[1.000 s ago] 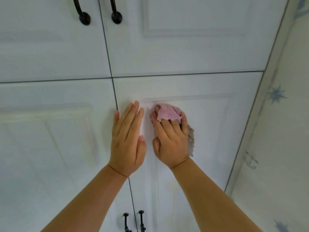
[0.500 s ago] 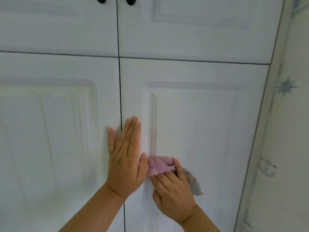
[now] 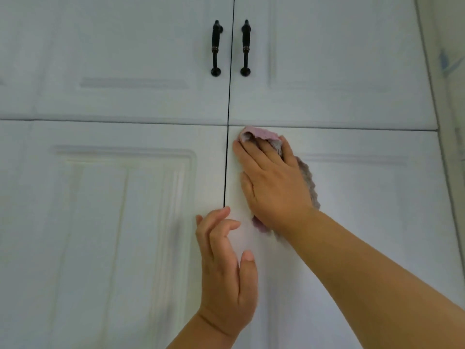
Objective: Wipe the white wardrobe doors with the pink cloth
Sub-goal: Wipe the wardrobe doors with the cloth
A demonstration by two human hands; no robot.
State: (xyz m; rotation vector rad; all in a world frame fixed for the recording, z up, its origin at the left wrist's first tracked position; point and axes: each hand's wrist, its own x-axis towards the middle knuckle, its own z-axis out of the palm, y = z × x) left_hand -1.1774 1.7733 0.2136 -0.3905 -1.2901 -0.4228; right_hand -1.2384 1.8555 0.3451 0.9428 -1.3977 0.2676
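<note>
Head view faces four white panelled wardrobe doors (image 3: pixel 352 187) split by dark seams, two black metal handles (image 3: pixel 216 47) at 12 o'clock and a pale wall strip (image 3: pixel 450 96) at 3 o'clock. Right hand (image 3: pixel 274 185) presses flat, fingers straight, on the pink fluffy cloth (image 3: pixel 261 134) at the lower right door's top left corner, higher than half a second ago. Left hand (image 3: pixel 226 268), fingers loosely bent and holding nothing, hovers by the centre seam at 6 o'clock, now lower.
</note>
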